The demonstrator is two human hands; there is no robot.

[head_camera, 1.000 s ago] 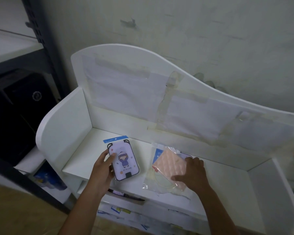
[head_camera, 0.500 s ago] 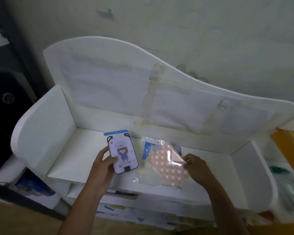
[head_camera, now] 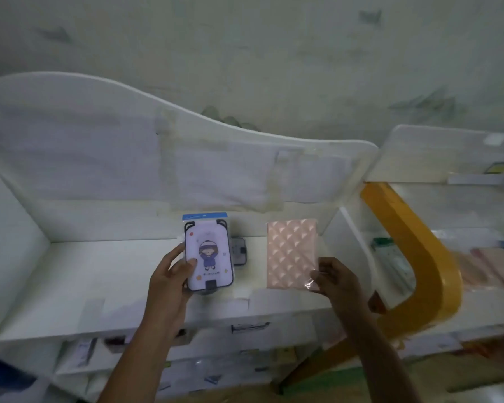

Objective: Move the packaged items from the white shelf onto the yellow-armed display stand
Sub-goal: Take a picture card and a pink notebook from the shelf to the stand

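Key relation: the yellow-armed display stand [head_camera: 413, 245] lies to the right of both hands, so the coming move is judged to be a carry rightward; the right hand [head_camera: 336, 279] is the nearer one, just beside the stand's curved yellow arm, and the left hand [head_camera: 169, 274] has further to travel.
Left hand: it grips the lilac cartoon-printed rectangular package with a blue header card [head_camera: 208, 253], thumb across the front face and fingers behind its left edge.
Right hand: it pinches the lower right corner of the peach quilted-pattern rectangular item in a clear plastic bag [head_camera: 291, 254].
Long axis: both packages stand with their long sides running up and away from the hands, faces turned to the camera, side by side and apart.
Location: both items are held above the white shelf [head_camera: 79, 271], not resting on it; neither is on the stand yet.
Left behind: a small dark-edged item [head_camera: 239, 251] lies on the shelf, just behind the right edge of the lilac package; what it is cannot be told.
Look: the lilac package seems stiff and flat with a glossy wrapper; the peach one has loose crinkled plastic at its corner, which may slip in a pinch.
Stand: its tray to the right already holds blurred pinkish packets [head_camera: 489, 269].
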